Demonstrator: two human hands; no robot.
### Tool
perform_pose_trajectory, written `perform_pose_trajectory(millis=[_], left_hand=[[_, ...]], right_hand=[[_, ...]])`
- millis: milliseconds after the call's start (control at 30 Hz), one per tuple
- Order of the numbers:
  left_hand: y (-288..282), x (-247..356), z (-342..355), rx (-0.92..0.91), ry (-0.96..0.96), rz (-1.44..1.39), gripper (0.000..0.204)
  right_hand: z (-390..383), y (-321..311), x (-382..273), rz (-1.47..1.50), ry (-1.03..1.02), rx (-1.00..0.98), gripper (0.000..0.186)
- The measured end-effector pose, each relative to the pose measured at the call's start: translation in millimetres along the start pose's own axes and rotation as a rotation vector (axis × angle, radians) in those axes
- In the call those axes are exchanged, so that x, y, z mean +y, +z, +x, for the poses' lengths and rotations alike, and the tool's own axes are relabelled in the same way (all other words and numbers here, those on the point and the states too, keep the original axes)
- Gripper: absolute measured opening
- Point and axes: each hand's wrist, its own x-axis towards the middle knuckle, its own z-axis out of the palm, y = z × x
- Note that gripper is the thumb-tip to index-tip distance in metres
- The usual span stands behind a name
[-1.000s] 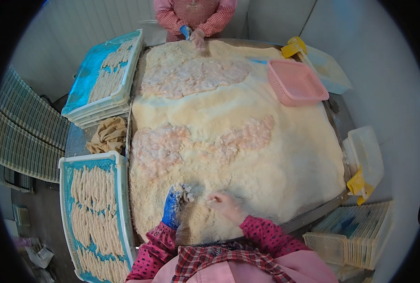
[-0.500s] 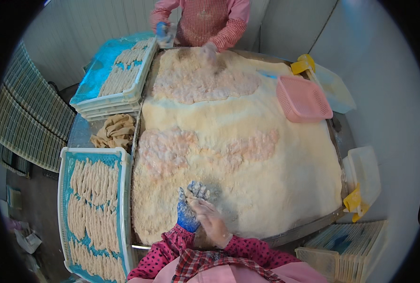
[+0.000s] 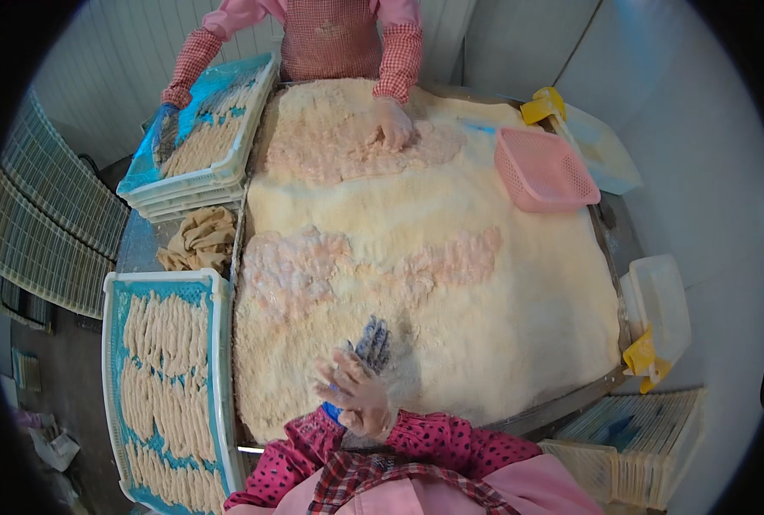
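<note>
My left hand [image 3: 373, 342], in a blue glove caked with pale crumbs, is above the near part of the crumb-covered table [image 3: 502, 343]. Its fingers stretch forward and its palm is hidden. Crossing over it is my right hand [image 3: 358, 393], in a thin clear glove, fingers spread toward the left. The two hands touch or nearly touch; whether anything lies between the palms I cannot tell. Just beyond them are two patches of wet pink raw meat [image 3: 292, 270] on the crumbs. Left of my hands stands a white tray [image 3: 224, 360] lined in blue, holding rows of breaded strips [image 3: 166, 330].
Across the table a co-worker's hand [image 3: 391, 124] rests at another meat patch [image 3: 330, 154]; their blue-gloved hand [image 3: 166, 133] is at stacked trays [image 3: 249, 142]. A brown cloth [image 3: 200, 239] lies between trays. A pink basket [image 3: 547, 172] and clear bins [image 3: 661, 300] line the right edge.
My right hand has swung left across my left hand, its fingers now spread. The co-worker's blue-gloved hand has moved left into the far tray, and their other hand sits lower on the meat.
</note>
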Motion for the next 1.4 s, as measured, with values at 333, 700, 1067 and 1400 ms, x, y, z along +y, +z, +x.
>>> perform_pose_trajectory(millis=[333, 700, 1067, 1400], left_hand=[[-103.3, 54.7, 32.7, 0.272, -1.058, -0.310, 0.052], [-81.3, 108.6, 70.5, 0.565, -1.167, 0.416, 0.049], [-104.7, 97.7, 44.4, 0.654, -1.160, -0.208, 0.052], [-55.5, 69.0, 43.8, 0.716, -1.071, -0.169, 0.044]], right_hand=[[-3.4, -17.9, 15.9, 0.126, 0.534, 0.277, 0.044], [-77.2, -45.8, 35.4, -0.234, 0.573, -0.379, 0.019], [-115.5, -83.3, 82.4, 0.273, 1.081, 0.211, 0.017], [-50.0, -68.3, 26.0, 0.499, 1.083, 0.339, 0.022]])
